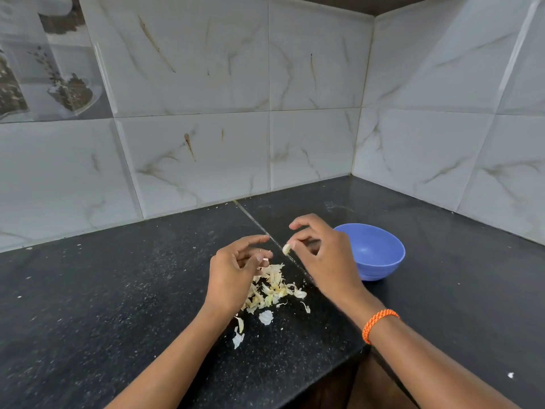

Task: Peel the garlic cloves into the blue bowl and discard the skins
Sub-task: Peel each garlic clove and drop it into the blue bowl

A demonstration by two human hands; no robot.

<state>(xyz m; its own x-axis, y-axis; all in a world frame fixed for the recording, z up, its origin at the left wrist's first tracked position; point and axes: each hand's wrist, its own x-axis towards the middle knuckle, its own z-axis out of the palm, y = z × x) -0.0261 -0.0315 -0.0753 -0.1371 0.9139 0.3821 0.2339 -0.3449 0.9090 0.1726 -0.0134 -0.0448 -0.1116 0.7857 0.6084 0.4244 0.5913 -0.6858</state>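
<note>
My right hand [320,255] pinches a pale garlic clove [286,249] between thumb and fingertips, just left of the blue bowl [380,255]. The bowl sits on the black counter and what shows of its inside holds nothing. My left hand [236,270] hovers over a pile of garlic skins [272,287], fingers loosely curled, a small scrap of skin near its fingertips; whether it pinches that scrap is unclear. Loose white skin pieces [266,317] lie nearer to me.
The black speckled counter [118,290] runs into a corner of marble-look wall tiles [206,143]. Its front edge drops off near the bottom right. An orange braided band [379,323] circles my right wrist. A white speck [510,375] lies at the far right.
</note>
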